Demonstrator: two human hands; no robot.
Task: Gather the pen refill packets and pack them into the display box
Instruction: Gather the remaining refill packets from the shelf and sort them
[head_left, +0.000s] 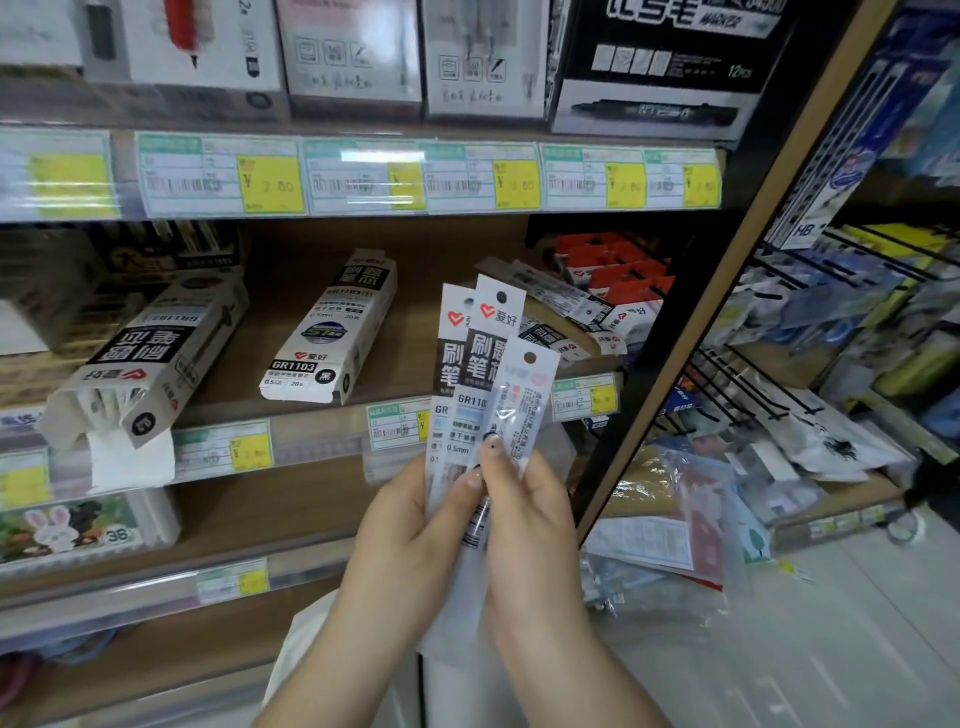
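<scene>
Wooden shelves (244, 514) fill the left and centre of the frame, each front edge carrying a clear price-label strip (171, 176) with yellow tags. A bright glare (382, 156) sits on the upper strip. A tan-edged side panel (724, 291) slants down the right, with a black wire rack (727, 384) beyond it. Pale floor (831, 649) shows at the lower right.
</scene>
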